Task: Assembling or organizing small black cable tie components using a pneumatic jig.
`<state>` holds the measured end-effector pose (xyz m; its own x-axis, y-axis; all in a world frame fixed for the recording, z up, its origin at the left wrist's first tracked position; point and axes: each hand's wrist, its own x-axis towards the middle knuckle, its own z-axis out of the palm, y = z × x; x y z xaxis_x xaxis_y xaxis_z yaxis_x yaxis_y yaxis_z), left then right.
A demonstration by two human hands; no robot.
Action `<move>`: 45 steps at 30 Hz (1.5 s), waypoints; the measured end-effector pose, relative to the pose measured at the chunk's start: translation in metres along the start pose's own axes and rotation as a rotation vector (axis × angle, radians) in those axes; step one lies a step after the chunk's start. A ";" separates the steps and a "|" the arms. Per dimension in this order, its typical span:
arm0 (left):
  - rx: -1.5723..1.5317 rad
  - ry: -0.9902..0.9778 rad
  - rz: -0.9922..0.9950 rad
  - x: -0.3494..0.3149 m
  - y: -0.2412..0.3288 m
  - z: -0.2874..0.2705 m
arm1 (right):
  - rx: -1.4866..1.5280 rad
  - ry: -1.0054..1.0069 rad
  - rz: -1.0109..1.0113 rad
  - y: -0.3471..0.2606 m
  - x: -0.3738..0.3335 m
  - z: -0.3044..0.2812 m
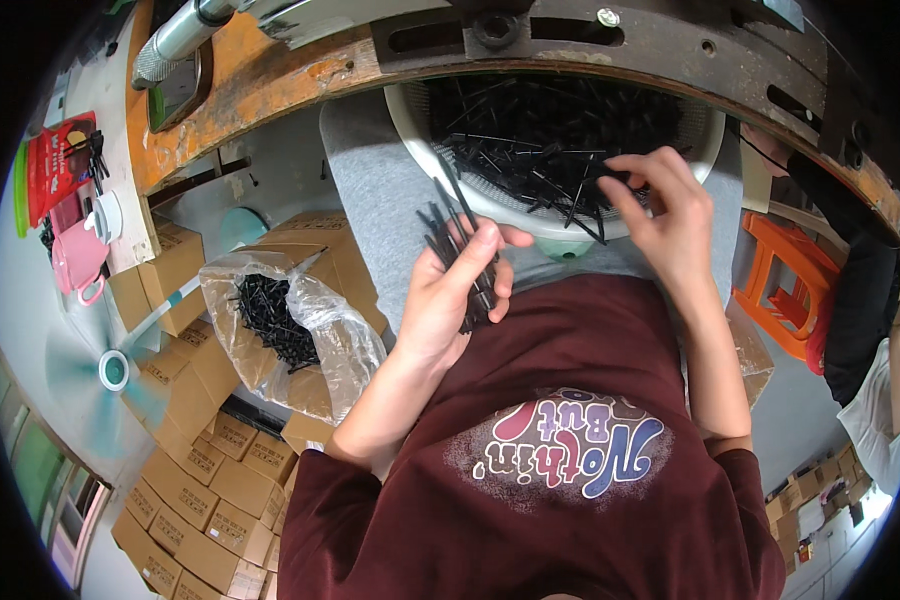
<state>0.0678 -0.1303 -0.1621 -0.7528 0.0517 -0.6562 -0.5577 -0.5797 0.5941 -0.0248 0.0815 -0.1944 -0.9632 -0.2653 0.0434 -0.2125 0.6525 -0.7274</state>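
My left hand (442, 300) is closed around a bundle of thin black rods (450, 222), which stick up past the thumb and fingers. In front of me a white basket (410, 135) holds a heap of loose black rods (550, 125), several lying crosswise. Over the basket's near right side, my right hand (678, 215) has its thumb and forefinger bent toward each other at the heap's edge. Something dark lies between those fingertips, but I cannot make out what it is.
A metal-edged wooden bench (340, 75) runs above the basket. To the left, a plastic-lined carton (345, 350) holds more black pieces, near a spinning fan (113, 370) and stacked cardboard boxes (210, 490). An orange plastic stool (785, 285) and another person's dark sleeve (855, 280) are on the right.
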 end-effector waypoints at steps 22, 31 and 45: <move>0.266 -0.136 -0.058 0.005 0.004 0.023 | 0.922 -0.093 0.506 -0.011 -0.009 -0.045; 0.346 -0.319 -0.232 -0.002 0.007 0.034 | 1.019 -0.182 0.496 -0.022 -0.014 -0.033; 0.621 -0.108 0.015 -0.011 0.009 0.036 | 0.976 -0.187 0.437 -0.022 -0.015 -0.030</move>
<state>0.0586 -0.1066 -0.1324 -0.7749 0.1483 -0.6145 -0.6216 -0.0023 0.7833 -0.0101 0.0924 -0.1586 -0.8661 -0.3047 -0.3963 0.4447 -0.1074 -0.8892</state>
